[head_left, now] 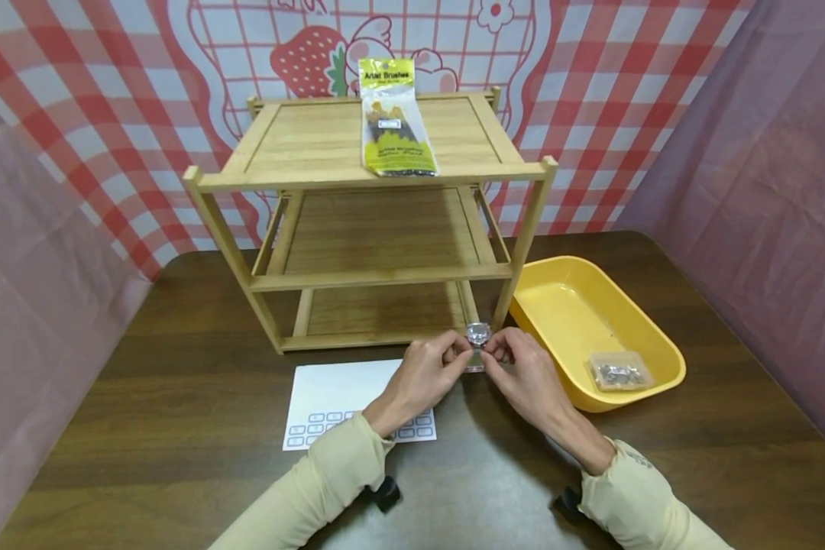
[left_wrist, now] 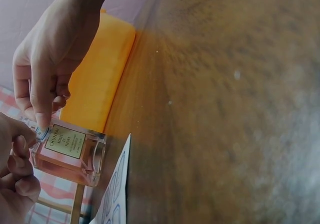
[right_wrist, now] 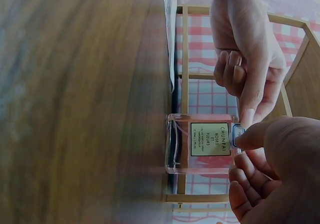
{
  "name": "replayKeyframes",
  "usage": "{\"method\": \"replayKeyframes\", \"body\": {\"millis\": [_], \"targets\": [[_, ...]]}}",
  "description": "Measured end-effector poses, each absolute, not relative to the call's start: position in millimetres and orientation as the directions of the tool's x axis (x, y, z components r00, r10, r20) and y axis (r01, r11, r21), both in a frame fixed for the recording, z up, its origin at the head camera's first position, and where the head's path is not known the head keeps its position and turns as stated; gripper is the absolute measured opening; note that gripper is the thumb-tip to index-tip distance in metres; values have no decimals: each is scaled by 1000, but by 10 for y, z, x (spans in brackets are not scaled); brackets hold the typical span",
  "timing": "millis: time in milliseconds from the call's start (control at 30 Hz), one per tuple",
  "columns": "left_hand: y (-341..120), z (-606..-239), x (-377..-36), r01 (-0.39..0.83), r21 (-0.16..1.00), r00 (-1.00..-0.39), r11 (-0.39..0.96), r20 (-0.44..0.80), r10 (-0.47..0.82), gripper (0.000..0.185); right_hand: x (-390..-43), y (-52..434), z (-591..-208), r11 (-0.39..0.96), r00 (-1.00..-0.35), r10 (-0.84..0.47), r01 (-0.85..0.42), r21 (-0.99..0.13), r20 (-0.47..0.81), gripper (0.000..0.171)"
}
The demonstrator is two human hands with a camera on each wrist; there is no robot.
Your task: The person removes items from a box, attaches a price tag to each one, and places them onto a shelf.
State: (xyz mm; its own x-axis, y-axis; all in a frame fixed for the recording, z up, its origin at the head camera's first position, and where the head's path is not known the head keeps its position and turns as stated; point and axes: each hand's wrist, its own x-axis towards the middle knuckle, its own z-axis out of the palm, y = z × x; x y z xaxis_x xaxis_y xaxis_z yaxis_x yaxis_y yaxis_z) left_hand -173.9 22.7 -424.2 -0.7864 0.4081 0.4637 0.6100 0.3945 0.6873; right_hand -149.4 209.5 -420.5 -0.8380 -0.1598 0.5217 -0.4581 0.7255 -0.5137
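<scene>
Fingers of both hands meet on a little perfume bottle (head_left: 477, 347) standing upright on the dark wooden table (head_left: 179, 428), right in front of the bottom shelf of the bamboo rack (head_left: 378, 229).

Going left to right: over on the left of the table lies a white sticker sheet (head_left: 330, 393) with rows of small outlined labels along its near edge, and the left forearm in a cream sleeve crosses over its corner. Next comes the left hand (head_left: 422, 374), index finger and thumb pinched at the top of the bottle while the other fingers are curled in. The right wrist view shows it best: the bottle (right_wrist: 202, 143) is clear glass with pinkish liquid and a pale green label on the front, and both hands pinch a tiny blue-edged sticker (right_wrist: 236, 135) right at the upper edge of that label, fingertips touching it from both sides. The right hand (head_left: 525, 374) mirrors the left, thumb and index finger nipped on the same spot, remaining fingers tucked.

The bottle's faceted silvery cap shows just above the fingertips in the head view.

Further right, just beside the rack's right leg, sits a yellow tray (head_left: 660, 359) with a small clear bag of metal bits (head_left: 619, 372) lying in its near corner.

Up top, on the rack's upper shelf, a yellow pack of artist brushes (head_left: 393, 122) lies flat, hanging slightly over the front edge.
</scene>
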Motion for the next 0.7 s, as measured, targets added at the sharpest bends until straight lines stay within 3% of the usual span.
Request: {"method": "replayKeyframes", "body": {"millis": [700], "targets": [[246, -4270, -1749, 653, 652, -754, 386, 515, 407, 3, -1496, 2093, -4208, 727, -836, -152, -456, -513, 527, 22]]}}
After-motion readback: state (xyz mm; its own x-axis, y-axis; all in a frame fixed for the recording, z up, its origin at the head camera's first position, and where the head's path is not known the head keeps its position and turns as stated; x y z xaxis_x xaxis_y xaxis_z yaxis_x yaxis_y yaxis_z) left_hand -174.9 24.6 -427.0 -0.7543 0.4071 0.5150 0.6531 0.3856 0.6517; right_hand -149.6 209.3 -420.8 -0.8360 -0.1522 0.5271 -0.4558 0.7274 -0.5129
